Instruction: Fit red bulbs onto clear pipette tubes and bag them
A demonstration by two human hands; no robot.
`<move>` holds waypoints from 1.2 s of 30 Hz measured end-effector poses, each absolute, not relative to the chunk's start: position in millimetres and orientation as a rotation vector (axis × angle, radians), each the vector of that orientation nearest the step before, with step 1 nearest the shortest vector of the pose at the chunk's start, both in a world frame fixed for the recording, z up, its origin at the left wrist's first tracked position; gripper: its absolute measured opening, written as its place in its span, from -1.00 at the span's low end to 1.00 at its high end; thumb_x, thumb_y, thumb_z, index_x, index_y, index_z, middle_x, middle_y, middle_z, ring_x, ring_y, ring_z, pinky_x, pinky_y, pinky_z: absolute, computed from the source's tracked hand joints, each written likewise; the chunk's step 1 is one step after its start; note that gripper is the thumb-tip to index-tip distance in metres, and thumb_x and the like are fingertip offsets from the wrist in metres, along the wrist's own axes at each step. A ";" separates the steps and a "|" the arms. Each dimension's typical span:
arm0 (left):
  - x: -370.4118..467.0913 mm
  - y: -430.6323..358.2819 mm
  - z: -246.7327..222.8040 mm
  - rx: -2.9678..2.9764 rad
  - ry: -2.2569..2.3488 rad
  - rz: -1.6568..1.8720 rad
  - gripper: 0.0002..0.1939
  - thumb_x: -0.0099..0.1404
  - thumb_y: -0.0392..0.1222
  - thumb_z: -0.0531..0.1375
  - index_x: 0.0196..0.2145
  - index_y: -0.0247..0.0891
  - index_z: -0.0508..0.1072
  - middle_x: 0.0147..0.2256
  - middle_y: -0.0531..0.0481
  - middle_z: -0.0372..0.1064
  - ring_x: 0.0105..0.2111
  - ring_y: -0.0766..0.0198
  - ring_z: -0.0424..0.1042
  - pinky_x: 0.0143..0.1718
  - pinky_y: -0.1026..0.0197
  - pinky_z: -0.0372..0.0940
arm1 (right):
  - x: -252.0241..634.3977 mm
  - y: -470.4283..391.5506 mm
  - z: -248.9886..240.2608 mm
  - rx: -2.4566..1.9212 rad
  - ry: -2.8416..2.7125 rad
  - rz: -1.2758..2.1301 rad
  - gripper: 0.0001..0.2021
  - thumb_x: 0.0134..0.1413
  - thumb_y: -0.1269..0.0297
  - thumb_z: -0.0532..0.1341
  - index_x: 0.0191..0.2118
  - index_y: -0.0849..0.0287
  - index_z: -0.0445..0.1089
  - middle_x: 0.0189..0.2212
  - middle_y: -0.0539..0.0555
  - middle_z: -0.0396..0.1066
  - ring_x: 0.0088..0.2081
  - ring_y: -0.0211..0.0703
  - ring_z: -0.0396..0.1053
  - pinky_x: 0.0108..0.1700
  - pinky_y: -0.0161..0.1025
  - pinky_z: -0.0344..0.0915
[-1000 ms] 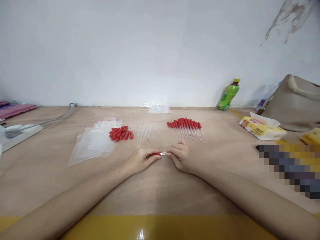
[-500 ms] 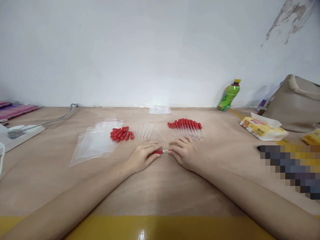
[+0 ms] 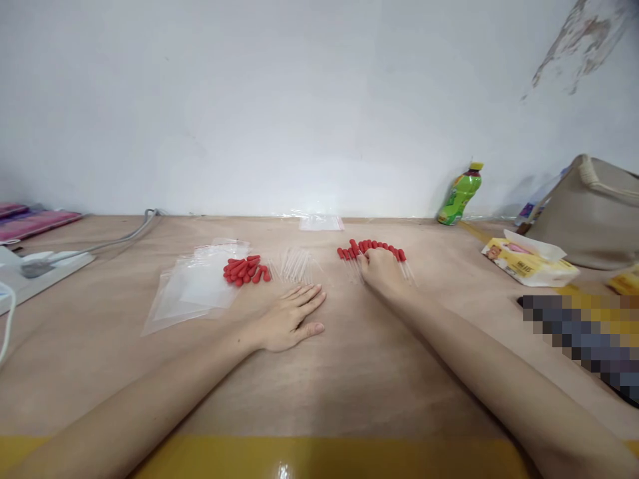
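Observation:
My left hand (image 3: 294,316) lies flat on the table with its fingers spread and nothing in it. My right hand (image 3: 382,269) is closed in a pinch on the clear tube of a red-bulbed dropper (image 3: 354,245), among a row of finished-looking droppers (image 3: 401,255); it hides part of that row. Beyond my left fingertips lies a bunch of loose clear glass tubes (image 3: 295,265). To their left is a pile of loose red rubber bulbs (image 3: 244,269), partly on clear plastic bags (image 3: 190,289).
Another clear bag (image 3: 321,223) lies by the wall. At the right are a green bottle (image 3: 460,194), a yellow tissue pack (image 3: 532,261), a beige bag (image 3: 589,213) and a blurred dark object (image 3: 579,342). A power strip (image 3: 50,266) with cables stands at the left.
My right hand has moved away from my left, up and right to the row, carrying the dropper. My left hand has let go of the red bulb and flattened out.

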State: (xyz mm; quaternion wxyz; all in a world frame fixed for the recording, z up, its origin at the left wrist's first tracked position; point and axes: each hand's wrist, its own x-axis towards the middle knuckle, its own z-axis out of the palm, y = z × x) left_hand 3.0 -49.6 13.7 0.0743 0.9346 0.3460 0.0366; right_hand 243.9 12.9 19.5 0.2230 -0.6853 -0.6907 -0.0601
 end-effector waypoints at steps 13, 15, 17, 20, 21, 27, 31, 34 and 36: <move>2.1 -48.8 12.4 2.833 1.011 0.095 -0.35 0.31 0.14 -0.17 0.24 -0.22 -0.20 0.24 -0.08 -0.36 0.24 0.15 -0.31 0.22 0.06 -0.30 | 230.0 22.0 21.1 -1.978 -1.768 -0.104 -0.75 0.09 0.23 0.02 -0.22 0.23 0.34 -0.29 0.21 0.41 -0.25 -0.01 0.36 -0.33 -0.22 0.17; 2.6 -49.2 12.5 2.826 1.008 0.113 -0.35 0.31 0.14 -0.16 0.24 -0.22 -0.18 0.24 -0.09 -0.34 0.23 0.14 -0.30 0.21 0.04 -0.28 | 221.5 17.6 21.0 -1.889 -1.823 -0.141 -0.75 0.10 0.18 0.01 -0.26 0.17 0.36 -0.29 0.16 0.41 -0.26 -0.03 0.37 -0.33 -0.22 0.17; 3.2 -49.5 12.7 2.823 0.993 0.156 -0.37 0.30 0.12 -0.13 0.23 -0.20 -0.15 0.24 -0.09 -0.31 0.23 0.13 -0.27 0.21 0.02 -0.25 | 209.6 14.1 19.8 -1.808 -1.908 -0.106 -0.77 0.07 0.15 0.04 -0.31 0.12 0.38 -0.30 0.11 0.42 -0.27 -0.06 0.37 -0.34 -0.23 0.17; 3.8 -49.6 13.3 2.814 0.992 0.191 -0.38 0.30 0.12 -0.11 0.22 -0.19 -0.10 0.23 -0.10 -0.27 0.22 0.10 -0.23 0.20 0.01 -0.23 | 191.4 13.9 15.3 -1.757 -1.988 -0.012 -0.77 -0.02 0.08 0.12 -0.36 0.12 0.39 -0.32 0.08 0.42 -0.29 -0.08 0.37 -0.34 -0.25 0.16; 3.8 -49.7 13.5 2.808 1.000 0.189 -0.37 0.29 0.12 -0.10 0.22 -0.21 -0.08 0.23 -0.11 -0.26 0.22 0.10 -0.22 0.20 0.01 -0.22 | 186.8 15.0 13.4 -1.759 -1.996 0.008 -0.75 -0.04 0.07 0.14 -0.37 0.14 0.39 -0.32 0.08 0.43 -0.29 -0.08 0.38 -0.34 -0.25 0.16; 3.1 -51.2 11.1 2.762 1.028 0.302 -0.39 0.28 0.11 -0.06 0.20 -0.22 0.02 0.21 -0.12 -0.12 0.21 0.11 -0.12 0.18 0.02 -0.10 | 182.3 13.8 3.6 -1.766 -1.995 0.010 -0.79 0.02 0.15 0.11 -0.41 0.17 0.37 -0.38 0.08 0.42 -0.33 -0.15 0.36 -0.36 -0.28 0.12; 2.5 -47.8 9.3 2.735 1.310 0.717 -0.51 0.27 0.06 -0.01 0.09 -0.19 0.24 0.19 -0.11 -0.02 0.19 0.07 -0.07 0.14 -0.02 -0.02 | 194.4 -4.9 0.3 -1.629 -2.026 -0.092 -0.85 0.04 0.23 0.09 -0.40 0.17 0.34 -0.37 0.05 0.40 -0.34 -0.21 0.32 -0.41 -0.31 0.06; -7.6 -35.0 14.4 2.586 1.793 1.092 -0.57 0.23 0.05 0.04 0.00 -0.14 0.34 0.15 -0.11 0.06 0.18 -0.04 -0.07 0.11 -0.15 -0.08 | 207.2 -20.7 -0.9 -1.563 -2.049 -0.161 -0.86 0.05 0.25 0.09 -0.42 0.16 0.32 -0.37 0.03 0.39 -0.36 -0.22 0.30 -0.46 -0.31 -0.01; -22.6 -21.2 19.9 2.389 2.083 1.175 -0.55 0.20 0.06 0.06 0.01 -0.12 0.34 0.16 -0.12 0.03 0.18 -0.12 -0.10 0.10 -0.20 -0.12 | 215.3 -29.0 -0.9 -1.563 -2.055 -0.172 -0.85 0.05 0.25 0.08 -0.44 0.16 0.32 -0.39 0.02 0.39 -0.40 -0.23 0.29 -0.49 -0.31 -0.05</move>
